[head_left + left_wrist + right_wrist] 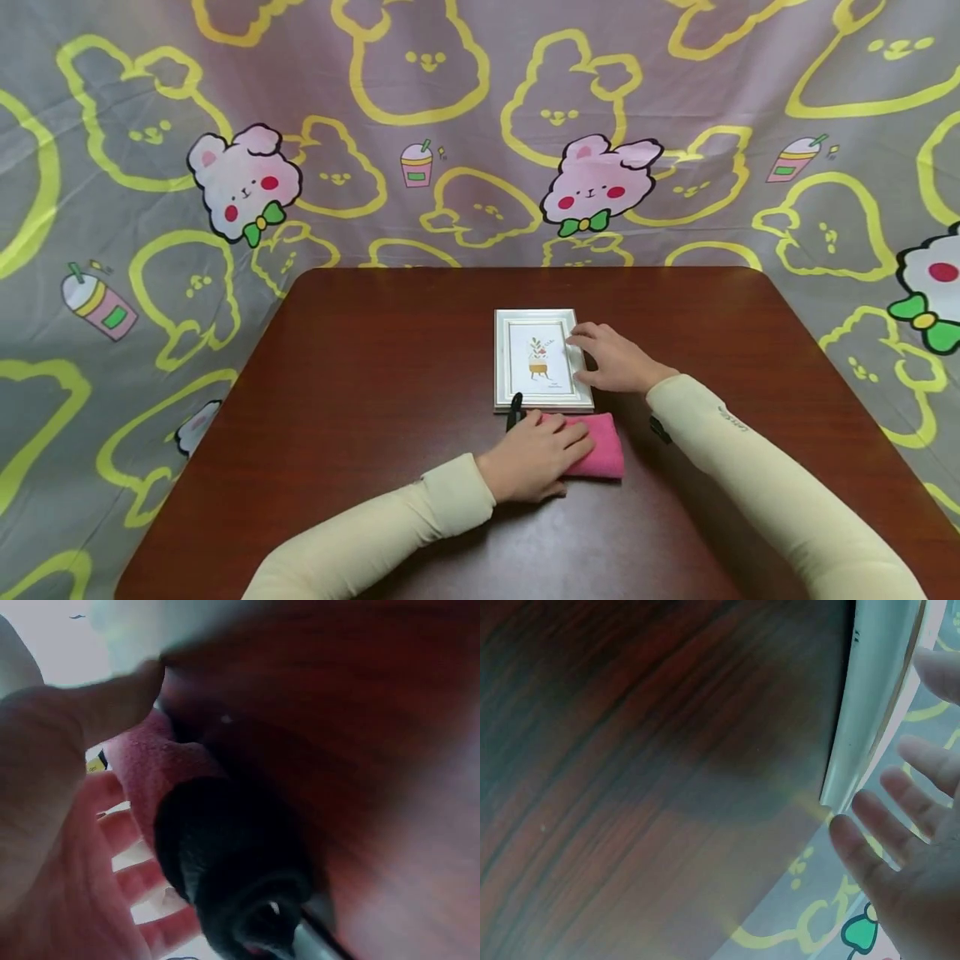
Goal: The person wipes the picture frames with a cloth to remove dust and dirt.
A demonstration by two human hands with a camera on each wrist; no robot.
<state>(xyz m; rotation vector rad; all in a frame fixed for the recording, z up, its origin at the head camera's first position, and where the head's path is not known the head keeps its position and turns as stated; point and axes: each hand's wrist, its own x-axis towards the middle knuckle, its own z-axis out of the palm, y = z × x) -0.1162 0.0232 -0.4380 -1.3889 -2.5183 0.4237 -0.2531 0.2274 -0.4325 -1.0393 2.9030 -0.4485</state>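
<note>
A white picture frame [542, 400] lies face up, showing a small drawing of a potted plant. Just in front of it is a folded pink cloth [600, 446]. My left hand [534, 458] rests over the cloth's left part, fingers spread across the top and thumb low on the near side. A dark item [515, 410] pokes out past the cloth's left end; in the left wrist view, bulky black material [225, 847] shows beside the pink. At the picture frame's right edge is my right hand [618, 360], fingers loosely bent and apart, fingertips overlapping the border.
The dark brown wooden table [390, 350] carries these things near its middle. A curtain [465, 100] printed with yellow outlines and bunny faces hangs behind and around it. A small black item [660, 430] shows under the right cuff.
</note>
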